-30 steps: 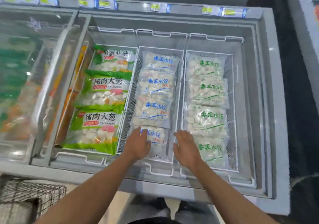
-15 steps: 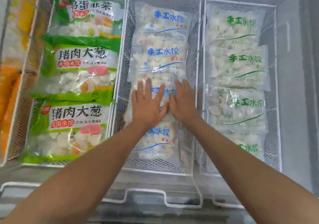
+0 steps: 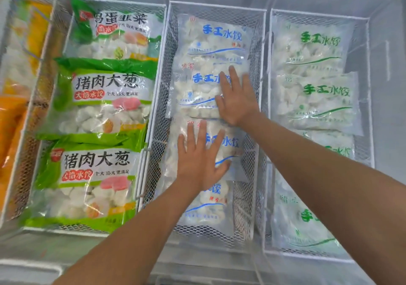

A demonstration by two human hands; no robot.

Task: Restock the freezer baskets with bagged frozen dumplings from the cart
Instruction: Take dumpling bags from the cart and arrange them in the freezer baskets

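Two hands lie flat in the middle basket (image 3: 216, 7) of a chest freezer. The left hand (image 3: 198, 160) presses, fingers straight and spread, on the third blue-lettered bag (image 3: 234, 146) from the far rim. The right hand (image 3: 238, 100) presses likewise on the second blue-lettered bag (image 3: 195, 91), toward the basket's right wall. Neither grip encloses anything; both are wide and flat, palms down on the plastic.

Four blue-lettered dumpling bags overlap in a row from the far rim to the near rim of this basket, each partly covering the next. The basket on the right (image 3: 318, 13) holds a similar row of green-lettered bags (image 3: 318, 96). The basket on the left (image 3: 123, 1) holds three large green-printed bags (image 3: 98, 100). At the far left edge a further basket holds orange and yellow packs (image 3: 13, 118). The cart is not in view.

Step in hand, as judged: levelling and seating the bags already laid in the middle basket, rather than adding stock. All three dumpling baskets appear to carry a full single layer.

Next move, as judged: lift both palms clear and turn to the cart for another bag. That calls for a curled grip on a bag edge, since frozen contents make the bag stiff and slippery.
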